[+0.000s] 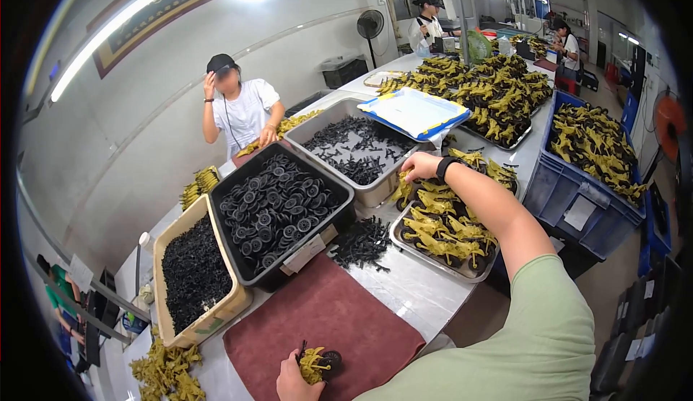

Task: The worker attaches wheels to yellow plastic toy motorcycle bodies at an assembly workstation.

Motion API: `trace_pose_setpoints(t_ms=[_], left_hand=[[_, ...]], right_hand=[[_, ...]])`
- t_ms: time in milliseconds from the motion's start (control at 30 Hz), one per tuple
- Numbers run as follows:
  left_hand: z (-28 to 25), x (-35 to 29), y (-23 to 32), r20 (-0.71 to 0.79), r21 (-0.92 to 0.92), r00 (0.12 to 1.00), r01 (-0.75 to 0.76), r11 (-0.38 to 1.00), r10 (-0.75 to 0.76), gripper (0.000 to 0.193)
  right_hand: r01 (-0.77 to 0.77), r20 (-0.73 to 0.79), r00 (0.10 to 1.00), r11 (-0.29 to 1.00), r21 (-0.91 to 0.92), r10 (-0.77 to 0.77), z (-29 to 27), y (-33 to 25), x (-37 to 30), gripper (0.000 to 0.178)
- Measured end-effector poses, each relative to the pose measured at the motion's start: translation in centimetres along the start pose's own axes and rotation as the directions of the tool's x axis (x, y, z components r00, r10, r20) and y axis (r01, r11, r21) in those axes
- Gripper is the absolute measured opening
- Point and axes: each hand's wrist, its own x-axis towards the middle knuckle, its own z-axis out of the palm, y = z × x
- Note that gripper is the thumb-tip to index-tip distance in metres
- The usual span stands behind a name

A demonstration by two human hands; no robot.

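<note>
At the lower edge, my left hand (296, 381) grips a small yellow and black toy motorcycle (313, 363) with a black wheel, held over a dark red cloth (317, 314). My right arm stretches far forward. Its hand (421, 165), with a black band at the wrist, has its fingers closed at the top of another yellow toy motorcycle (403, 193). That one is at the far left edge of a metal tray (471, 278) filled with rows of similar yellow and black motorcycles (449, 236). My fingertips partly hide the grip there.
A black bin of wheels (271, 210), a beige bin of small black parts (191, 275) and a grey bin (375, 192) flank the cloth. Loose black parts (363, 243) and yellow parts (167, 368) lie nearby. A blue crate (577, 213) stands right; a co-worker (245, 109) sits opposite.
</note>
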Motion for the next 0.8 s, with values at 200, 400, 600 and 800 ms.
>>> trace_pose_setpoints(t_ms=[200,400,600,800], left_hand=[[-0.1,-0.2,-0.2,-0.016,0.041,1.0,-0.011,0.999,0.011,0.051],[-0.2,-0.1,-0.3,-0.03,0.041,0.999,-0.025,0.999,0.026,0.051],[0.0,-0.1,-0.3,-0.004,0.025,1.0,0.001,1.0,-0.001,0.054],[-0.2,-0.4,-0.6,-0.009,0.014,1.0,0.019,1.0,-0.019,0.057]], right_hand=[[0.103,0.065,0.993,0.994,-0.026,-0.101,-0.7,-0.5,-0.4,0.043],[0.043,0.043,0.998,0.998,0.043,-0.045,0.7,-0.5,0.2,0.043],[0.04,0.213,0.972,0.968,0.248,-0.094,0.8,-0.9,-0.7,0.04],[0.205,0.048,0.975,0.958,0.198,-0.218,-0.6,-2.4,-2.0,0.042]])
